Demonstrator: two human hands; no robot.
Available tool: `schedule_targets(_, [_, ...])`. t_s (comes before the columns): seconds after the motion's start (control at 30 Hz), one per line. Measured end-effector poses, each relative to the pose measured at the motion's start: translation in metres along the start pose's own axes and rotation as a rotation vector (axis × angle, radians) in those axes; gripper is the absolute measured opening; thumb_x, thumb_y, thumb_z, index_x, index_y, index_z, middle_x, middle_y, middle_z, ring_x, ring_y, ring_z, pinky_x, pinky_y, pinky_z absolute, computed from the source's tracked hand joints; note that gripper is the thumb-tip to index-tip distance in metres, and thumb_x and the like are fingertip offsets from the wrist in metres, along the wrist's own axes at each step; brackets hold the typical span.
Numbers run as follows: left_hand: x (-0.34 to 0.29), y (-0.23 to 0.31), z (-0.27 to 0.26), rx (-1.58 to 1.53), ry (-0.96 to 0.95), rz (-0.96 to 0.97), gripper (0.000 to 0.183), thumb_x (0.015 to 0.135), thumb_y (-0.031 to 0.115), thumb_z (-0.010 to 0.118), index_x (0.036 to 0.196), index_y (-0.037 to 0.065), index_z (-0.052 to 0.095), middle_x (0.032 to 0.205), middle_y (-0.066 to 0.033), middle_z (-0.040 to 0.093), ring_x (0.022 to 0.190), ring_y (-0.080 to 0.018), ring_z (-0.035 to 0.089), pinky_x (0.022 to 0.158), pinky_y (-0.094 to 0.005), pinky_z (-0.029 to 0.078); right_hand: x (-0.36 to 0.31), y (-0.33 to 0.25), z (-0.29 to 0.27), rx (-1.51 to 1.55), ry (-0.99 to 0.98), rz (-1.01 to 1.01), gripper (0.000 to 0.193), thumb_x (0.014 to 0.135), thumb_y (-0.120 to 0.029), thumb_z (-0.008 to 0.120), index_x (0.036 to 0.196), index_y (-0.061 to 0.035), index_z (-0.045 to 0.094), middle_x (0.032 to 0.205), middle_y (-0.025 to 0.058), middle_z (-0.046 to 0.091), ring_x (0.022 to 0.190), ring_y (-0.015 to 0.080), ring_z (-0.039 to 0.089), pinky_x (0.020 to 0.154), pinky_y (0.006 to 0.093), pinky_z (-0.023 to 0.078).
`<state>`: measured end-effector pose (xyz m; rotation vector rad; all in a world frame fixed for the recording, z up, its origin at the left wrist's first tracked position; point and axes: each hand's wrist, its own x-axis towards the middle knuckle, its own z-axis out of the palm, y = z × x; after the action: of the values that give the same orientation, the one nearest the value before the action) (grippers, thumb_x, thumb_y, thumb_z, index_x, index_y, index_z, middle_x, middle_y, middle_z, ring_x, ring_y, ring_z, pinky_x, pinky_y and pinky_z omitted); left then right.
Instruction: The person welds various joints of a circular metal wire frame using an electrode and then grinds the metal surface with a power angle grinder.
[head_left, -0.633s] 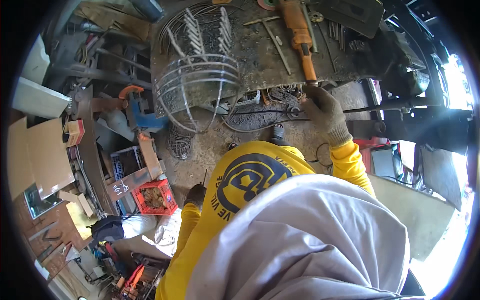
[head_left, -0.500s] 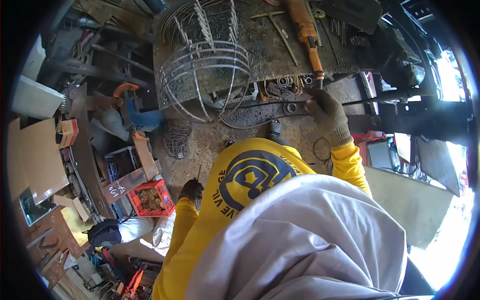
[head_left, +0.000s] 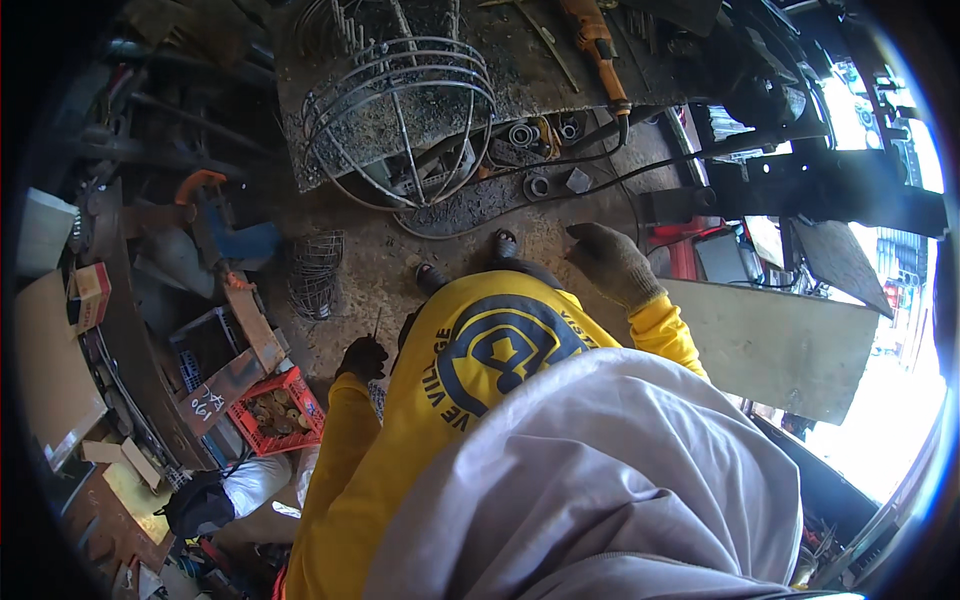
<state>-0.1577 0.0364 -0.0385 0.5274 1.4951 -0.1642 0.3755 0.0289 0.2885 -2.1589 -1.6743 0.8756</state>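
Note:
My right hand [head_left: 612, 264], in a grey-brown work glove, hangs in front of my body at the right. Its fingers reach out with nothing visible in them. Down by my left side, my left hand [head_left: 362, 360] wears a dark glove and is closed on a thin rod [head_left: 378, 322] that sticks up from it. Ahead, a rounded cage of bent metal rods [head_left: 400, 125] overhangs the near edge of the dark steel worktable [head_left: 535, 85]. An orange power tool [head_left: 598, 55] lies on that table, with its cord trailing from the near end.
A wire bundle [head_left: 318, 275] stands on the floor at left. Beyond it are a blue clamp-like tool [head_left: 240, 240] and a red crate [head_left: 310, 398] of round metal pieces. A black cable [head_left: 590, 190] crosses below the table. A pale board [head_left: 770, 345] leans at right.
My right hand has drawn back from the table edge and the cable, toward my body. The view has shifted, and both sandalled feet now show. My left hand still holds the rod low.

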Motion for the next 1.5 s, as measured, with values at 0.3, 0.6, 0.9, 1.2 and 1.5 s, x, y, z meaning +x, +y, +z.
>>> schedule_targets(0.3, [-0.019,-0.005,0.014,0.006,0.014,0.023,0.023,0.095,0.032,0.058,0.091,0.01,0.061,0.076,-0.0072,0.064,0.059,-0.027,0.06,0.051,-0.0449,0.051,0.042,0.03,-0.035,0.123,0.533,0.171,0.05,0.086,-0.037,0.071,0.125,-0.0064,0.065,0.113,0.0197,0.07,0.109,0.0384,0.065,0.094,0.0458,0.051])
schedule_targets(0.6, [-0.051,0.005,0.033,-0.003,0.09,-0.056,0.027,0.096,0.037,0.056,0.096,0.011,0.062,0.077,-0.0077,0.064,0.057,-0.0271,0.059,0.05,-0.0451,0.05,0.075,0.205,-0.153,0.25,1.254,0.791,0.065,0.086,-0.047,0.072,0.133,-0.0045,0.059,0.127,0.0186,0.067,0.121,0.0331,0.062,0.103,0.0397,0.045])
schedule_targets(0.9, [-0.056,0.044,0.072,-0.03,0.116,0.023,0.032,0.097,0.042,0.055,0.101,0.011,0.062,0.079,-0.0082,0.065,0.056,-0.0272,0.057,0.05,-0.0453,0.05,0.109,0.201,-0.178,0.272,1.128,0.676,0.049,0.087,-0.042,0.073,0.12,-0.0065,0.068,0.113,0.0171,0.072,0.111,0.0355,0.067,0.096,0.0437,0.049])
schedule_targets(1.2, [-0.123,0.085,0.104,-0.156,0.161,0.154,0.038,0.098,0.047,0.053,0.106,0.011,0.063,0.081,-0.0088,0.065,0.054,-0.0273,0.056,0.049,-0.0455,0.049,0.103,0.226,-0.21,0.237,1.441,0.576,0.056,0.088,-0.043,0.074,0.116,0.004,0.065,0.104,0.0216,0.071,0.093,0.0342,0.067,0.086,0.0419,0.052])
schedule_targets(1.5, [-0.364,0.23,0.11,-0.141,-0.028,0.78,0.052,0.094,0.017,0.064,0.144,0.007,0.052,0.099,-0.0104,0.072,0.058,-0.0121,0.058,0.048,-0.0301,0.048,0.042,0.087,-0.188,-0.047,1.416,-0.365,0.025,0.089,-0.014,0.066,0.107,0.0015,0.058,0.098,0.0112,0.064,0.077,0.017,0.062,0.066,0.0297,0.054])
